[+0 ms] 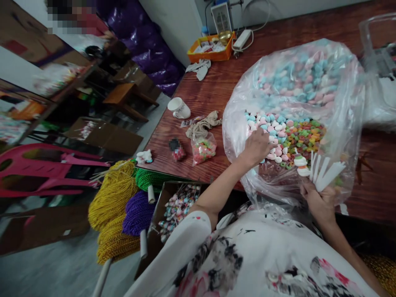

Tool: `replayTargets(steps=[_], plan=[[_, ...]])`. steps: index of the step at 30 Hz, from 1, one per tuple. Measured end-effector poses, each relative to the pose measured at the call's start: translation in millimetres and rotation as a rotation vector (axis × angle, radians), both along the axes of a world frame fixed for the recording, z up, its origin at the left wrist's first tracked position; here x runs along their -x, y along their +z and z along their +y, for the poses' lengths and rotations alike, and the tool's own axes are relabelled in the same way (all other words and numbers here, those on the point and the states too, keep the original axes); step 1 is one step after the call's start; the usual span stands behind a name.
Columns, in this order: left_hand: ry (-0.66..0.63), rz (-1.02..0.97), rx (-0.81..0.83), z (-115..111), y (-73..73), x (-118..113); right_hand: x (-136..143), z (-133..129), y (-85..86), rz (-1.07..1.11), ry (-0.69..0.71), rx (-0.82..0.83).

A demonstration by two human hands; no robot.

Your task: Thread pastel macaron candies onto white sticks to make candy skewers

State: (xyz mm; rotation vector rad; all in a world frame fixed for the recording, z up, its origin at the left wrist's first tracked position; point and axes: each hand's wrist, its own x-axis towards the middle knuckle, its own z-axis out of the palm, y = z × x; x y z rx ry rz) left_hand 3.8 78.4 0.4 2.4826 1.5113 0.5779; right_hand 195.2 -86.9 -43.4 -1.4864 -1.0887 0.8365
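Observation:
A large clear plastic bag [235,111] lies open on the table, holding pink, white and blue candies [280,121] beside colourful ring-shaped gummies [305,136]. My left hand [258,145] reaches into it, fingers down on the pink and white candies; whether it grips one is too small to tell. My right hand [320,196] is closed around a fan of white sticks [324,171] at the bag's near edge. A stack of candies [301,164], white, green and orange, stands upright on a stick at that hand's fingertips.
On the table's left are a white mug [179,108], a small bag of gummies [203,149] and a cloth [206,123]. An orange tray [210,55] sits at the back. Below the left edge, a box of wrapped candies [179,210] stands by yellow cord bundles [113,198].

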Motion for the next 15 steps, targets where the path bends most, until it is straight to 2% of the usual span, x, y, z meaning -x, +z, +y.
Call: replayTargets(steps=[3, 6, 9, 11, 12, 15], plan=[[-0.01, 0.257, -0.01, 8.4, -3.9, -16.5, 4.6, -2.2, -4.4, 0.018, 0.03, 0.01], [-0.008, 0.279, 0.029, 16.8, -6.8, -25.5, 4.6, -6.0, -8.4, -0.029, 0.078, 0.017], [0.008, 0.229, 0.09, 26.9, -3.9, -23.4, 1.3, -7.0, -9.6, -0.045, 0.094, 0.015], [0.004, 0.105, 0.122, 28.2, -1.1, -18.5, -0.2, -5.8, -8.6, -0.053, 0.094, 0.006], [0.004, -0.017, 0.144, 25.6, 0.0, -15.9, -0.5, -5.0, -7.7, -0.052, 0.095, 0.001], [0.05, -0.566, 0.322, 3.4, 2.0, -10.3, -0.2, -3.9, -4.4, -0.03, 0.113, -0.017]])
